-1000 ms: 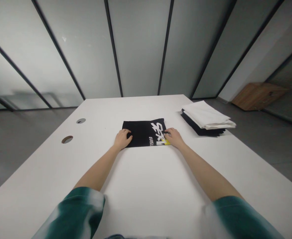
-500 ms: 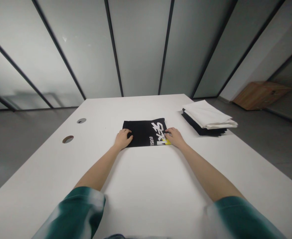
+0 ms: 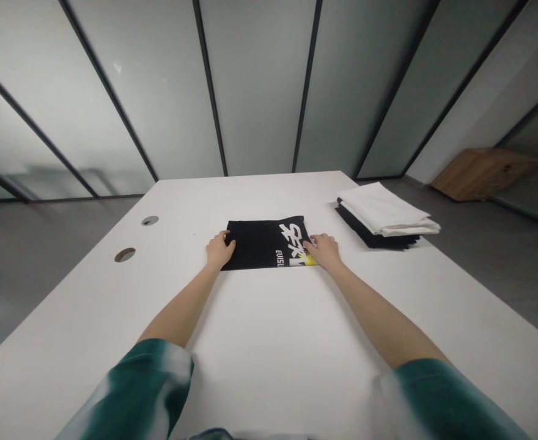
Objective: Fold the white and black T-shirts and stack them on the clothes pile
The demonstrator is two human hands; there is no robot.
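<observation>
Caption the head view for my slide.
Left hand and right hand at the edges of a folded black garment on a white table.

Black T-shirt (image 3: 250, 246) | white print (image 3: 279, 256): "EUISL" (sideways) | big white lettering (image 3: 294, 237): unreadable

Soft light glows from the frosted panels (image 3: 255, 85) at top; only faint shadow lies by the left hand (image 3: 220, 250), and the lower-left sleeve (image 3: 131, 391) blurs and bends.

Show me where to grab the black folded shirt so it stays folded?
Probably grip the black folded shirt by its two side edges, coming from the near side: it lies flat and squared on the white table, so fingers can slide under both edges.
</observation>
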